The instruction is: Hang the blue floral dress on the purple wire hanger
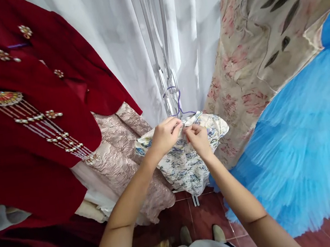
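Note:
A white dress with a blue and yellow floral print (185, 165) hangs in front of me on a purple wire hanger (179, 101). At the top middle of its neckline, my left hand (166, 134) is closed, with thumb and fingers pinching the fabric edge. Close beside it, my right hand (198, 138) also pinches at the neckline with curled fingers. Something small and white shows between the fingertips, but I cannot make out whether it is a fastener or just cloth.
On the left hang a dark red velvet garment (56, 72) with beaded ornaments and a pink textured skirt (121, 157). A beige floral dress (233, 67) and a ruffled blue tulle dress (298, 131) are at right. Behind are white curtains (112, 37) and metal hooks (165, 75); red tiles (202, 211) lie below.

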Action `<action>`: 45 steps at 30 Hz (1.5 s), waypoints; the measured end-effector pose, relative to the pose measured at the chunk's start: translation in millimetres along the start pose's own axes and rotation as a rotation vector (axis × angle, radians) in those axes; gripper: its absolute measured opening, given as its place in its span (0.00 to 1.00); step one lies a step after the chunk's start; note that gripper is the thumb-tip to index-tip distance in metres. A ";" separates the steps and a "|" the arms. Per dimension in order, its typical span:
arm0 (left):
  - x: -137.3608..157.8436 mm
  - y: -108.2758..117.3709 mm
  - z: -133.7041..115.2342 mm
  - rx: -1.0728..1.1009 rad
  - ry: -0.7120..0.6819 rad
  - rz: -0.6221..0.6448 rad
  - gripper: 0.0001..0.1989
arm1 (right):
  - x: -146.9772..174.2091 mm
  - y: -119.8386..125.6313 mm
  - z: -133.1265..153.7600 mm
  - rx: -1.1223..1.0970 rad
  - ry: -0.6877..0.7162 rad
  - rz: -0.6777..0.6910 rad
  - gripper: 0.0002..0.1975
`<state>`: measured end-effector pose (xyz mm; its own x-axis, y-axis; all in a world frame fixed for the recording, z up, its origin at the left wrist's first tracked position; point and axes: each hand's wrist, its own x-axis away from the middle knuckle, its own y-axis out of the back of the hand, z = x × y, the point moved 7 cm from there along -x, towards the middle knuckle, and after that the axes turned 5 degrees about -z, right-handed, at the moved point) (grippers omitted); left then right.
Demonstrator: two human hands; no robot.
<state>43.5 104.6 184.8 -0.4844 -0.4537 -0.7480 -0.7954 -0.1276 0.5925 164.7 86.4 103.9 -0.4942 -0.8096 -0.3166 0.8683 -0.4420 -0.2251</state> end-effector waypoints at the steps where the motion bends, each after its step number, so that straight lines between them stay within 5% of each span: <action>1: -0.6 2.4 -3.0 -0.002 -0.003 -0.033 0.08 | 2.3 -1.0 -5.1 -0.003 -0.004 -0.007 0.10; 6: -3.3 59.5 18.2 0.013 0.093 -0.341 0.07 | 29.0 -4.6 -49.8 0.066 -0.093 0.054 0.11; 11: 24.1 135.7 119.0 0.111 0.338 -0.514 0.08 | 77.8 3.9 -101.5 0.221 -0.203 0.102 0.17; 14: 75.1 141.2 181.6 0.249 0.575 -0.551 0.16 | 105.1 3.7 -122.8 0.257 -0.234 0.184 0.14; 16: 115.7 126.2 198.0 0.282 0.653 -0.576 0.20 | 117.1 6.0 -134.2 0.295 -0.237 0.242 0.12; 19: 172.0 84.2 185.3 0.293 0.723 -0.583 0.19 | 123.6 21.5 -148.1 0.452 -0.236 0.279 0.15; 22: 202.0 28.7 141.0 0.298 0.741 -0.461 0.14 | 120.9 38.8 -146.2 0.562 -0.201 0.290 0.14; 26: 183.7 -48.2 56.8 0.341 0.475 -0.047 0.12 | 117.4 27.7 -114.2 0.372 -0.072 0.483 0.25; 29: 165.5 -81.8 29.8 0.512 0.505 0.114 0.12 | 115.3 24.6 -97.1 0.291 -0.131 0.618 0.17; 33: 173.9 -107.2 25.1 0.846 0.716 0.338 0.20 | 106.6 64.0 -74.6 0.382 -0.142 0.624 0.17; 36: 209.4 -128.3 3.3 0.978 0.750 0.653 0.30 | 93.3 115.2 -49.8 0.451 -0.001 0.431 0.15; 40: 255.0 -146.5 -16.3 0.778 0.716 0.935 0.13 | 79.9 181.5 -30.5 0.483 0.147 0.099 0.10; 42: 257.1 -138.2 -8.0 0.549 0.687 0.906 0.09 | 76.1 207.3 -29.3 0.505 0.183 -0.029 0.09; 45: 235.6 -99.5 10.1 0.359 0.662 0.699 0.07 | 72.0 234.8 -35.8 0.520 0.180 -0.146 0.08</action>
<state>4.8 19.3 -53.4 -0.6695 -0.7346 0.1098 -0.5270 0.5740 0.6267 331.5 -61.8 -4.8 -0.5709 -0.6672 -0.4785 0.6743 -0.7135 0.1902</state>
